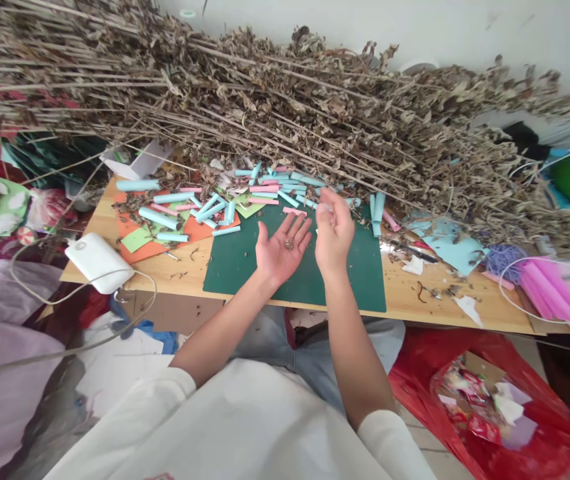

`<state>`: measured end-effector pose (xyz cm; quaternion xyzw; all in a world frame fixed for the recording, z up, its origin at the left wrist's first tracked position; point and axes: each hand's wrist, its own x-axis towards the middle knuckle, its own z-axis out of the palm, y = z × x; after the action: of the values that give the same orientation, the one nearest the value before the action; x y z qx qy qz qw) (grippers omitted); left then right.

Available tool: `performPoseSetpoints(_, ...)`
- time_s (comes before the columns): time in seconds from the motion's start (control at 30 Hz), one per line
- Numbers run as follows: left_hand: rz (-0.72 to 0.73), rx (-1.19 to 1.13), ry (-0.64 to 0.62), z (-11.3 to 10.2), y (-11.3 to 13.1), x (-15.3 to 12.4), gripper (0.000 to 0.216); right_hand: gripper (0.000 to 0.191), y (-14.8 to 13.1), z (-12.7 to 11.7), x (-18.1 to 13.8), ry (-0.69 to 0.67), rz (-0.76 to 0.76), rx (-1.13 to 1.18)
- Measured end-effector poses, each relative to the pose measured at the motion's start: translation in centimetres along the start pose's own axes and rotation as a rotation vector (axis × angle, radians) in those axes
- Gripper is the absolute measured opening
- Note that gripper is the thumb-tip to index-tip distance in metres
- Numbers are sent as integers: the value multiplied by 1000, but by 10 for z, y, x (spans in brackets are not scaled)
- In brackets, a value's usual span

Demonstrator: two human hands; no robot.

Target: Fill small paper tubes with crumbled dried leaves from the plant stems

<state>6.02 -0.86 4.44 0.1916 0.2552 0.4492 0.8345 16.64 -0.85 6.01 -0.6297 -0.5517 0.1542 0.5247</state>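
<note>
Palm up over the green cutting mat (245,267), my left hand (282,252) lies open with its fingers spread. A small pile of dry brown bits (289,245), perhaps seeds or leaf crumbs, rests on its fingers. Just right of it, my right hand (335,233) is raised with the fingers curled in toward the thumb. Whatever its fingertips may hold is too small or hidden to make out. Behind both hands, rolled blue paper tubes (137,185) and pink paper tubes (265,200) lie in a loose heap.
Dried leafy stalks (275,113) fill the table's back. A white power bank (99,262) with a cable sits at left, near orange paper (135,227). Purple string (505,262) and pink paper (549,290) lie right. A red rubbish bag (425,373) stands below.
</note>
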Motion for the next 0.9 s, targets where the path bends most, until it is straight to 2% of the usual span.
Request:
performPoseSetpoints(0.13,34,17,-22,0,4,3,79,25,-15,-13,-29,-258,-50,-149)
performPoseSetpoints(0.2,44,29,-50,0,7,5,78,20,-16,-12,-35,-301,-64,-175)
performPoseSetpoints(0.33,89,219,-86,-5,19,11,64,17,-7,-13,-28,-227,3,-44)
performPoseSetpoints(0.47,257,746,-107,-17,38,17,39,22,1,-22,-16,-109,150,119)
performPoseSetpoints(0.57,239,949,-124,-23,44,21,32,15,4,-23,-16,-131,187,106)
performPoseSetpoints(0.73,225,958,-103,-25,37,21,26,13,7,-15,-27,-85,192,141)
performPoseSetpoints(0.9,177,790,-69,-28,28,15,27,20,19,-5,-38,16,370,464)
